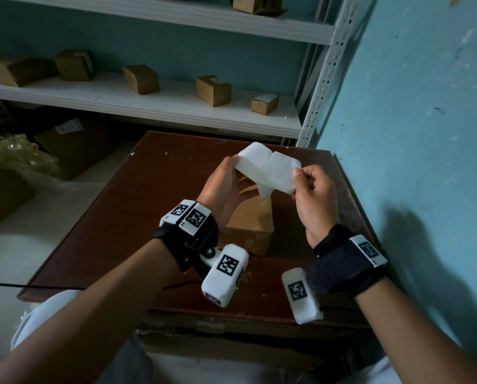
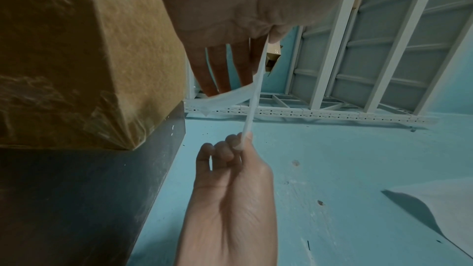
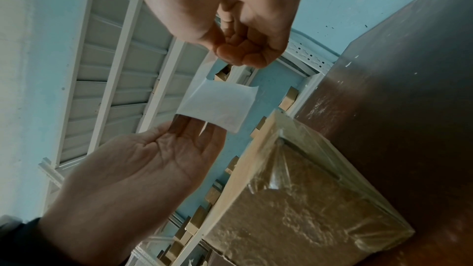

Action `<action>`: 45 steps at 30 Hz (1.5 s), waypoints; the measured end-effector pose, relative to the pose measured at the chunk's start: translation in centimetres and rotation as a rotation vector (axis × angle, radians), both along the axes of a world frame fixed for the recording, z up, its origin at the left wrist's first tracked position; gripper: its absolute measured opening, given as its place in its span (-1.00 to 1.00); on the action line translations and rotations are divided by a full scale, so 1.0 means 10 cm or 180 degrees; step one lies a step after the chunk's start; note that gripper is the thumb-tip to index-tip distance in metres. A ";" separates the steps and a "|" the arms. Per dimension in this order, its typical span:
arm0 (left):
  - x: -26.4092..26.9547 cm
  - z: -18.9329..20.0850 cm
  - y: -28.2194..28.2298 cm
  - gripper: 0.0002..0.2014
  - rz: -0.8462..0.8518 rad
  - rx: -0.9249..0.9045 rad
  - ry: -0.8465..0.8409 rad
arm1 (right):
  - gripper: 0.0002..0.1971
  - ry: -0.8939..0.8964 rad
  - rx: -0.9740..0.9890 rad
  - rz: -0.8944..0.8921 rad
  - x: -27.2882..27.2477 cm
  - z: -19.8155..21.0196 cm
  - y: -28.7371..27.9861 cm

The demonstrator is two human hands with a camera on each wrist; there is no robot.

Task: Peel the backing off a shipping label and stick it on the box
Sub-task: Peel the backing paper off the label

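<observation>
A white shipping label sheet (image 1: 267, 167) hangs in the air above a brown cardboard box (image 1: 248, 225) wrapped in clear tape, which stands on the dark wooden table (image 1: 121, 217). My left hand (image 1: 230, 167) pinches the sheet's left end with the thumb on top and straight fingers beneath. The sheet's right edge is pinched in my right hand (image 1: 301, 176), whose other fingers are curled. Two layers of the sheet are parted, and one flap droops toward the box. I cannot tell which layer is the backing. In the right wrist view the sheet (image 3: 217, 104) spans from the right hand (image 3: 240, 56) to the left hand (image 3: 179, 139).
A white metal shelf rack (image 1: 176, 112) behind the table carries several small cardboard boxes (image 1: 141, 79). A turquoise wall (image 1: 411, 134) runs close along the table's right side. Larger cartons (image 1: 73, 145) sit on the floor at left. A black cable (image 1: 37, 285) crosses the table's near left corner.
</observation>
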State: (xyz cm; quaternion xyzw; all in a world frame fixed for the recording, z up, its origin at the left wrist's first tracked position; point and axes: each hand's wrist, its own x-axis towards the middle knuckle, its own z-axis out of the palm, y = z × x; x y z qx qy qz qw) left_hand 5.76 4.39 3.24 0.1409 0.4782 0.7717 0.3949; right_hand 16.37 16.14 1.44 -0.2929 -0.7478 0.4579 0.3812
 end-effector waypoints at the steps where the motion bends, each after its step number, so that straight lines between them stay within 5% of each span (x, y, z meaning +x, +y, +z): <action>1: 0.00 0.00 0.00 -0.63 -0.0001 -0.0003 0.0015 | -0.89 -0.0001 0.0006 0.0004 0.00 0.00 0.00; 45: -0.12 0.03 -0.03 -0.61 0.0209 -0.0100 -0.0006 | -0.88 0.0021 0.0068 -0.0016 -0.01 -0.02 0.04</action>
